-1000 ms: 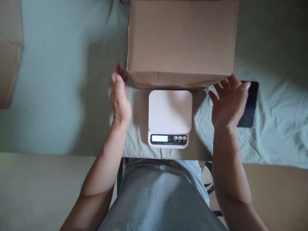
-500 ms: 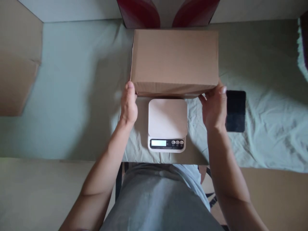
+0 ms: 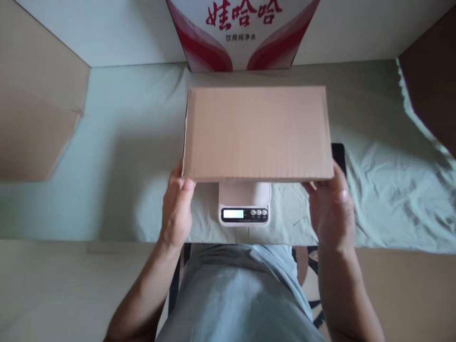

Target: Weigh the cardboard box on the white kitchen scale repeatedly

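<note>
Between my two hands is a plain brown cardboard box [image 3: 257, 133], held up above the table. My left hand [image 3: 178, 204] grips its near left corner, with the thumb at the front edge and the other fingers partly hidden behind the side. At the near right corner my right hand [image 3: 331, 209] has hold of the box, its fingers reaching under the bottom edge. Below the box stands a white digital kitchen scale [image 3: 244, 194], its far part covered from view. The scale's display [image 3: 233, 214] glows, but no figures can be read.
A black phone [image 3: 338, 156] lies to the right, mostly hidden by the box and my right hand. At the back stands a white and red carton [image 3: 245, 52]. Large cardboard [image 3: 39, 99] rises at the left. A pale green cloth [image 3: 142, 142] covers the table.
The box has come nearer to me, lifted over the scale, and now hides the scale's far part. Both hands moved with it. The view has tilted up, showing more of the back carton.
</note>
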Tool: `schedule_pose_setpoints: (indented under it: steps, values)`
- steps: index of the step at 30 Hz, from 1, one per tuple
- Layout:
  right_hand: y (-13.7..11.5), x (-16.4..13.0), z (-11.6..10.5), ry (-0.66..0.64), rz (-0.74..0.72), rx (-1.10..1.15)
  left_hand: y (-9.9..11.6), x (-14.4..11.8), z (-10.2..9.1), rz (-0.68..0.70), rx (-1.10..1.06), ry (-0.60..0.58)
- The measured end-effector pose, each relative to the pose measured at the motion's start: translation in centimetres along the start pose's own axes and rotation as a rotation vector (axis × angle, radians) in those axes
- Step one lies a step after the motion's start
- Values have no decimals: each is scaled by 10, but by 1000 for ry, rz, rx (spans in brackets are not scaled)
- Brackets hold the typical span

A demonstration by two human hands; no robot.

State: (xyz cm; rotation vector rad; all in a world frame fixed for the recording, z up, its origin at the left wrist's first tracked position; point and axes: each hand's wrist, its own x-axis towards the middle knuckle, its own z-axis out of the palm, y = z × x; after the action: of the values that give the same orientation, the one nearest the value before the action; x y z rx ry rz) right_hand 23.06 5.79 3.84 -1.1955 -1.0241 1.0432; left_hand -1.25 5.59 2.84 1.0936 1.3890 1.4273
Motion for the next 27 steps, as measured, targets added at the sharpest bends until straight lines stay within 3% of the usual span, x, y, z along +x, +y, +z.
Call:
schedule_pose_setpoints:
  steps: [6,14,17,20,24,27]
  values:
    - [15,-32,-8,-23,73,0,-19,-30,-15,-78,41,24]
    - [27,-33,-11,-3,53,46,-22,-31,-14,-90,-110,12]
    - [34,-31,-16,25,63,66,-30,-30,-20,-115,-126,83]
    - [45,-32,-24,46,134,92,-46,-29,-30,-148,-70,131]
    - [62,-36,-31,31,255,118,-66,-31,-39,-263,41,35]
    - [70,-37,-33,59,317,93,-71,-32,-41,-288,79,29]
